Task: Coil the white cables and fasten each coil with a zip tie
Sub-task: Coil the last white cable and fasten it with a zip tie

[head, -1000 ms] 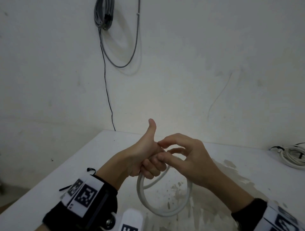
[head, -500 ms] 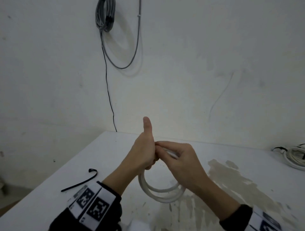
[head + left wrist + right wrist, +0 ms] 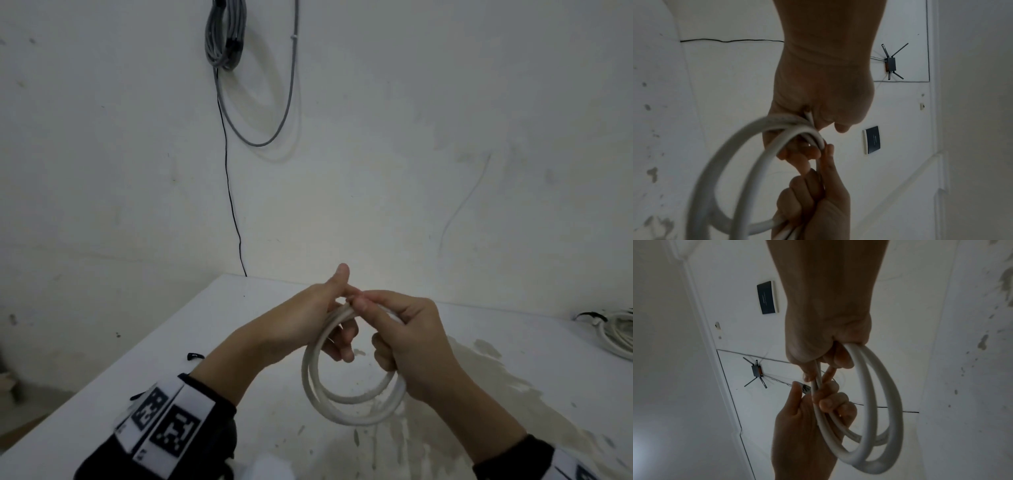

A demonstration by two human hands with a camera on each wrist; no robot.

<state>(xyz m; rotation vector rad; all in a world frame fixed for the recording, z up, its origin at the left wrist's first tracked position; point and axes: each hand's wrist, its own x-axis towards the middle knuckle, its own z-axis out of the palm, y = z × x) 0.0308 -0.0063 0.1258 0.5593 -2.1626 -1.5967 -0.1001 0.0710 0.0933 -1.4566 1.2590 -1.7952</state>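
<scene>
A white cable coil [image 3: 342, 399] of a few loops hangs between both hands above the white table [image 3: 191, 325]. My left hand [image 3: 301, 325] grips the top of the coil, fingers curled under it and thumb raised. My right hand [image 3: 407, 339] pinches the cable at the top beside the left thumb, its other fingers curled round the coil's right side. The left wrist view shows the coil [image 3: 725, 170] under the left hand [image 3: 818, 105]. The right wrist view shows the coil [image 3: 875, 418] hanging from the right hand [image 3: 828, 340]. A black zip tie [image 3: 195, 357] lies on the table to the left.
A second bundle of white cables [image 3: 620, 337] lies at the table's far right edge. A grey cable bundle [image 3: 224, 34] hangs on the wall behind, with a thin black wire [image 3: 229, 192] running down to the table's back edge. The tabletop near me is stained.
Another loop has been laid onto the coil, which now hangs wider. My right hand has closed over the coil's top and right side. The left thumb has tipped toward the right fingers.
</scene>
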